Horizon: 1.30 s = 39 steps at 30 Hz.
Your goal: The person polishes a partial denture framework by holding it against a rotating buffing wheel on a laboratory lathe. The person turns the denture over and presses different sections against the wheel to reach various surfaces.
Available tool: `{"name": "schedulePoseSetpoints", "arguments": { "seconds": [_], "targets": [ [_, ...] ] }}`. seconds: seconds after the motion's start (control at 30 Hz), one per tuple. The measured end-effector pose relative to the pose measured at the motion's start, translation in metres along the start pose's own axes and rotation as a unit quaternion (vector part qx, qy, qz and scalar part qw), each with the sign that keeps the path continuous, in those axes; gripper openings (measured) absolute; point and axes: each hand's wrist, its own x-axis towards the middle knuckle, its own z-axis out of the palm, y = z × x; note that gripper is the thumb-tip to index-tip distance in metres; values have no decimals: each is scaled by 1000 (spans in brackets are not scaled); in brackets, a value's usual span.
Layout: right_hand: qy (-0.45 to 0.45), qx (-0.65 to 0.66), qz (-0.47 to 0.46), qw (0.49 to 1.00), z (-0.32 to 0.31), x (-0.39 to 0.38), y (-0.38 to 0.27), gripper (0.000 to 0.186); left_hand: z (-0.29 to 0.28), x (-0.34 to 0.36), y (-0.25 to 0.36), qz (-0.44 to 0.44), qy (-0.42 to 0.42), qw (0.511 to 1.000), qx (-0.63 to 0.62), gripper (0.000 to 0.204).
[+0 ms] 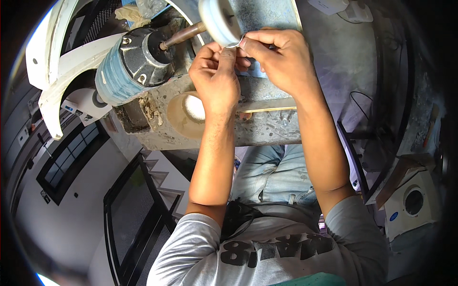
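Note:
A thin, silvery curved piece (pixel 234 45) is pinched between the fingertips of both my hands, at the lower edge of a pale round buffing wheel (pixel 217 24). My left hand (pixel 217 78) grips it from the left, fingers curled in. From the right, my right hand (pixel 286 59) holds it between thumb and forefinger. Its full shape is hidden by my fingers. The wheel sits on a brown threaded shaft (pixel 183 36) coming out of a blue-and-black motor (pixel 138 64). I cannot tell whether the piece touches the wheel or whether the wheel is turning.
Below the motor, a round tan bowl (pixel 177 121) with something whitish inside is set in the worn grey bench (pixel 267 129). A dirty recess (pixel 132 121) lies beside it. White curved panels (pixel 45 57) stand at the left. A beige machine (pixel 412 205) is at the lower right.

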Motion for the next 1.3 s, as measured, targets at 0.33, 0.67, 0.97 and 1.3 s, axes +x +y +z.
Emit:
{"name": "schedulePoseSetpoints", "arguments": {
  "seconds": [0.33,0.67,0.97,1.3],
  "targets": [
    [-7,4,-12,1000,1,-4,-10,13,0,-4,4,-2,6,1000,-12,10],
    [-16,1,-21,1000,-3,-3,-1,15,9,-15,-1,99,56,992,58,5],
    [-64,158,95,981,-13,7,5,23,21,-24,-5,179,100,967,152,7],
    [-83,264,170,946,-18,10,7,20,32,-26,1,249,104,934,233,12]
  ]
}}
